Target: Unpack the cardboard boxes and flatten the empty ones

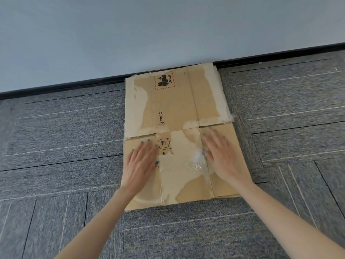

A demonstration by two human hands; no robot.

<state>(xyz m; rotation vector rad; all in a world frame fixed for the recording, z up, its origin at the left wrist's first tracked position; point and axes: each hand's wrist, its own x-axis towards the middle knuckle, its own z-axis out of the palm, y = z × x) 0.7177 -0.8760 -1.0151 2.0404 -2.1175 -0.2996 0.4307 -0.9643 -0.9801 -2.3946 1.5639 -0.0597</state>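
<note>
A flattened brown cardboard box [175,101] lies on the grey carpet, its far edge against the wall. It bears a PICO print, a red-framed UN 3481 label, torn pale patches and shiny tape remnants. My left hand [141,163] lies palm down with straight fingers on the near left flap. My right hand [222,156] presses flat on the near right flap, fingers spread. Neither hand grips anything.
Grey carpet tiles [65,146] spread on all sides of the box. A pale wall [130,34] with a black skirting strip [74,85] runs across just behind the cardboard.
</note>
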